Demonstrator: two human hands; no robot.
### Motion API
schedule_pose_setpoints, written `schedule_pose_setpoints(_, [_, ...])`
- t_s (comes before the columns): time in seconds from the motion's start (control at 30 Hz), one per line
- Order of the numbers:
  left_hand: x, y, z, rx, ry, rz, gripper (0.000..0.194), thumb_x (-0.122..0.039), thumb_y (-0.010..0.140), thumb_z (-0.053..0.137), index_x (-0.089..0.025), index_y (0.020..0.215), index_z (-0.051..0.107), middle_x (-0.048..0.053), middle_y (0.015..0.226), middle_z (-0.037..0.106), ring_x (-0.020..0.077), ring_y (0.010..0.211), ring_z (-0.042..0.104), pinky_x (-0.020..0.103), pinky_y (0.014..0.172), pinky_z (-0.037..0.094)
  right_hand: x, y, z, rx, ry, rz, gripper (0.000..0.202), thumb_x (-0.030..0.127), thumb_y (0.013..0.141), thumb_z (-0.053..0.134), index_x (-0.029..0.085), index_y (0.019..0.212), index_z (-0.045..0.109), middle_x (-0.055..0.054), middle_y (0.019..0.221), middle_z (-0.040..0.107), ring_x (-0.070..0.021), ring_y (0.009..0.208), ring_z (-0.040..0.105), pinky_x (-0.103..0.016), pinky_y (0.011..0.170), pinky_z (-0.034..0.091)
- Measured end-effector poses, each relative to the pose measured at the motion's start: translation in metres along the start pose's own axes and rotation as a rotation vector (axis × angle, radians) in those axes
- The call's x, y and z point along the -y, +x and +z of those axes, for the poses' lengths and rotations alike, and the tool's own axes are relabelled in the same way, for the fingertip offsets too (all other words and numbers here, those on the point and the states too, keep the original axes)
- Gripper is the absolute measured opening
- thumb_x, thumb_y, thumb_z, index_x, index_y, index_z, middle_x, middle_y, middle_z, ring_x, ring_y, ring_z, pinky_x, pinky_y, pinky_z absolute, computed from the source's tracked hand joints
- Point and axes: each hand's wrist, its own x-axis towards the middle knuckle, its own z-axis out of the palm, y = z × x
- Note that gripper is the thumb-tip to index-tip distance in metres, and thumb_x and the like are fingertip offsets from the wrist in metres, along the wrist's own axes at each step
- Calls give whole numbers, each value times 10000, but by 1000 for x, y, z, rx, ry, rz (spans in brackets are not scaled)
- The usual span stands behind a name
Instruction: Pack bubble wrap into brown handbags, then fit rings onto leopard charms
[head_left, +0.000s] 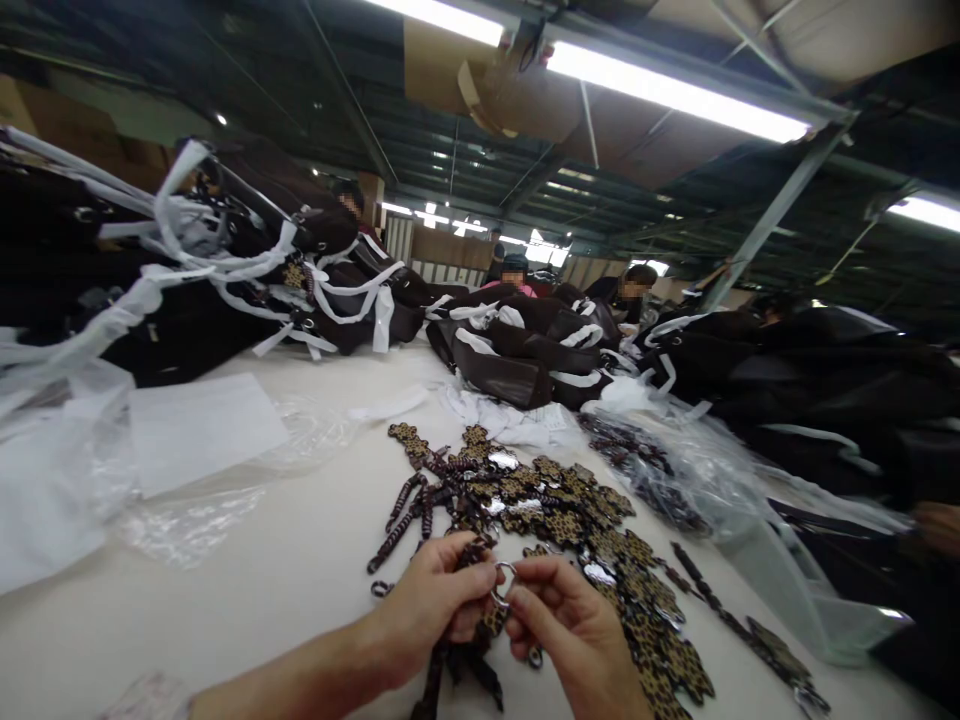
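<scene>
Between my hands is a round silver metal ring [504, 585]. My left hand [442, 590] is closed on a dark braided strap [478, 548], its thumb at the ring's left side. Thumb and fingers of my right hand [559, 625] pinch the ring from the right. Dark cord ends [476, 675] hang below my left hand. Just beyond lies a heap of leopard-print charms [562, 525], some with shiny silver faces. Dark coiled cords [397, 540] lie to the left of the heap. What my fingers cover is partly hidden.
Clear plastic bags [667, 470] and a translucent bin [795, 580] stand right of the charms. Dark bags with white-wrapped handles [510, 360] are piled at the back and both sides. White paper [202, 430] lies left on the table [315, 590]. Several people work behind.
</scene>
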Motion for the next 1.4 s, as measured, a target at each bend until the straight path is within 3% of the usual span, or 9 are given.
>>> schedule_pose_setpoints(0.17, [-2, -2, 0, -12, 16, -31, 327, -354, 686, 719, -178, 907, 555, -62, 600, 520, 40, 420, 290, 213, 431, 164, 1, -2, 0, -18, 183, 54, 373, 394, 676, 892, 188, 904, 681, 22, 661, 696, -95, 535, 633, -190, 481, 527])
schedule_pose_setpoints(0.4, [-5, -2, -7, -18, 601, 326, 133, -275, 785, 643, -153, 780, 694, 23, 757, 668, 161, 747, 577, 261, 713, 419, -10, -2, 2, -115, 453, 336, 464, 415, 498, 970, 185, 767, 669, 59, 601, 637, -52, 485, 598, -134, 462, 528])
schedule_pose_setpoints(0.5, [-4, 0, -7, -78, 523, 219, 135, -280, 749, 615, -154, 727, 657, -3, 636, 627, 137, 620, 537, 247, 615, 399, -21, -2, 0, -83, 207, 114, 352, 503, 682, 852, 203, 785, 700, 39, 617, 625, -70, 470, 559, -155, 419, 500])
schedule_pose_setpoints(0.6, [-5, 1, -4, -78, 364, 39, 168, -326, 683, 640, -162, 688, 601, -35, 523, 567, 82, 450, 379, 223, 457, 253, -25, -5, -6, -143, -211, -287, 157, 354, 820, 760, 268, 951, 756, -25, 901, 715, -123, 636, 651, -201, 543, 563])
schedule_pose_setpoints(0.67, [-5, 1, -3, -51, 272, -55, 224, -362, 642, 679, -174, 673, 561, -49, 487, 545, 57, 395, 294, 226, 418, 159, -23, -7, -11, -106, -472, -516, 274, 212, 860, 694, 337, 1100, 737, -37, 1092, 729, -183, 843, 711, -247, 709, 600])
schedule_pose_setpoints(0.77, [-4, -1, -2, 4, 185, -110, 249, -363, 618, 697, -182, 639, 527, -59, 462, 528, 40, 357, 271, 225, 396, 154, -20, -11, -18, 71, -721, -672, 475, 110, 877, 636, 380, 1269, 646, -23, 1090, 771, -217, 967, 731, -273, 831, 595])
schedule_pose_setpoints(1.0, [-3, -4, -1, 84, 167, -177, 187, -296, 611, 690, -166, 652, 562, -41, 487, 576, 42, 349, 339, 213, 378, 189, -26, -21, -19, -46, -634, -517, 224, 422, 847, 708, 345, 1056, 733, -8, 849, 799, -201, 668, 743, -244, 653, 620])
schedule_pose_setpoints(1.23, [0, -5, 0, 91, 168, -219, 190, -270, 584, 698, -176, 675, 561, -54, 486, 575, 53, 381, 361, 196, 397, 230, -11, -24, -22, 83, -629, -468, 244, 199, 788, 757, 318, 997, 719, 34, 782, 768, -151, 658, 724, -175, 633, 585])
schedule_pose_setpoints(1.4, [4, -6, -2, 100, 181, -230, 214, -298, 597, 719, -169, 666, 564, -49, 493, 561, 54, 389, 365, 200, 405, 240, 1, -23, -20, 139, -696, -462, 159, 206, 782, 750, 271, 926, 728, 19, 739, 739, -158, 623, 697, -187, 582, 544])
